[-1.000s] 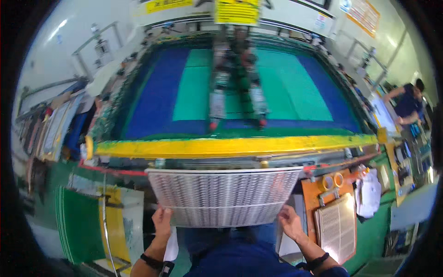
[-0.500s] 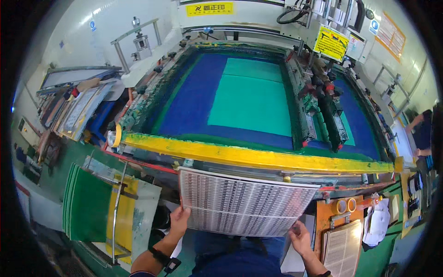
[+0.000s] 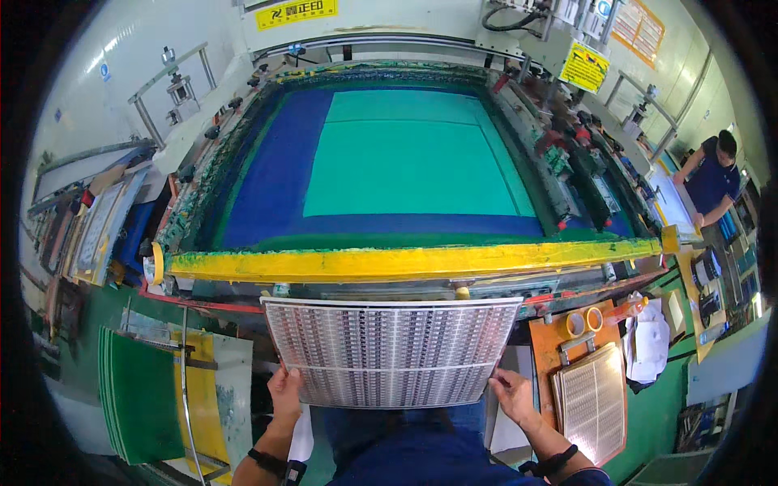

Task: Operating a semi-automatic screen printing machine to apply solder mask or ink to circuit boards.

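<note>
Here, hands (image 3: 284, 392) (image 3: 514, 398) pinched, holding patterned panel (image 3: 393, 344)

White walls (image 3: 182, 32) with glossy reflections (image 3: 96, 63) rise around a green floor (image 3: 651, 413)

Your left hand (image 3: 285, 392) at 7 o'clock, right hand (image 3: 515, 397) at 5; both pinching, fingers curled. Left forearm (image 3: 275, 439) angles up toward 1, right forearm (image 3: 549, 437) toward 11. Hands roughly level, well apart.
</note>
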